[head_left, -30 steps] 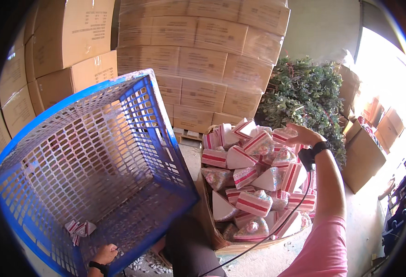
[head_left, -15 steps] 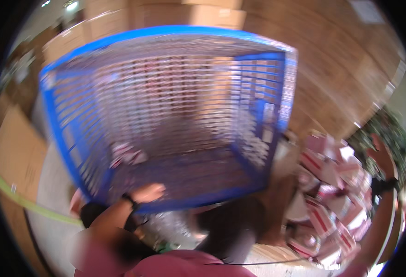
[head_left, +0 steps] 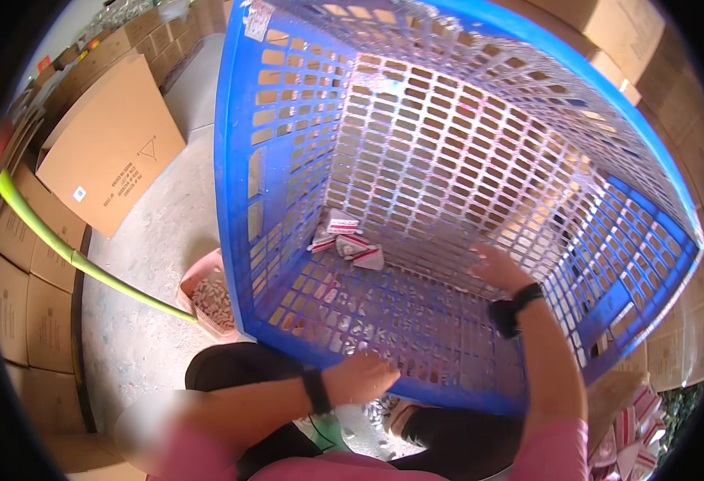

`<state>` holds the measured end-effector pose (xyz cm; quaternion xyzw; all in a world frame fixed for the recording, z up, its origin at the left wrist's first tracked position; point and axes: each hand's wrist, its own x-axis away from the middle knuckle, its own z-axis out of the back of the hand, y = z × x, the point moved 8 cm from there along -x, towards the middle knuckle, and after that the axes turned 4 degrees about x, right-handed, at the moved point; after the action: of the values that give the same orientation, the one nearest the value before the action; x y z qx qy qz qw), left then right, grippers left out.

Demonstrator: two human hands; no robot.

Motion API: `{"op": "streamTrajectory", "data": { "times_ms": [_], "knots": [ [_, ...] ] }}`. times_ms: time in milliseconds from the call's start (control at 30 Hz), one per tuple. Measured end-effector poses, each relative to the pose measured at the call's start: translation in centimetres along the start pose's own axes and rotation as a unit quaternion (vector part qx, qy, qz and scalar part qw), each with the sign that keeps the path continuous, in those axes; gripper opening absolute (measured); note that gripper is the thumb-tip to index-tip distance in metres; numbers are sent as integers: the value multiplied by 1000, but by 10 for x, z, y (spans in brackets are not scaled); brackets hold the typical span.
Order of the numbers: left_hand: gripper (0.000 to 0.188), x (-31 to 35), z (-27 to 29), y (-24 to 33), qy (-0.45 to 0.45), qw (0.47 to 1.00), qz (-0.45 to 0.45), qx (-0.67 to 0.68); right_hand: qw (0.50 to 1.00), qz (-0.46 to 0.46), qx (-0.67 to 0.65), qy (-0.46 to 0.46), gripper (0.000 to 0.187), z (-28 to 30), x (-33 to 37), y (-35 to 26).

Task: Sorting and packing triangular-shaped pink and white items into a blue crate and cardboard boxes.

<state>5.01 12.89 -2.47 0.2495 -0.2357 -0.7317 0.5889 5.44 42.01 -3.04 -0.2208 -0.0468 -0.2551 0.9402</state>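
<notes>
A large blue plastic crate with slatted walls leans in front of me, its open side facing me. Inside its left corner lie several small white packets with red stripes. My right hand reaches into the crate, fingers apart and holding nothing, near the inner slatted wall. At the crate's near rim is my left hand, its fingers curled in over the edge. Both wrists wear dark bands.
Striped packets are heaped at the lower right. A pink basket of small pale pieces stands on the floor left of the crate. A yellow-green strap crosses the left side. A carton and stacked boxes line the left.
My right hand has come from above the heap of packets at the right into the crate. My view has turned, and the crate appears larger and tilted. My left hand stays by its near rim.
</notes>
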Motion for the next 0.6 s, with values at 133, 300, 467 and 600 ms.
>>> {"op": "streamTrajectory", "data": {
  "times_ms": [133,300,467,600],
  "knots": [
    [11,14,6,-7,-89,993,72,-30,1000,20,-12,-10,59,-113,-84,-26],
    [20,23,49,0,-91,988,91,-82,999,19,-22,-27,65,-208,-150,-55],
    [24,30,62,-6,-45,987,147,-49,999,33,6,-23,65,-236,-163,-74],
    [23,29,76,-3,-45,983,137,-113,994,23,94,-46,60,-242,-161,-78]
  ]
}}
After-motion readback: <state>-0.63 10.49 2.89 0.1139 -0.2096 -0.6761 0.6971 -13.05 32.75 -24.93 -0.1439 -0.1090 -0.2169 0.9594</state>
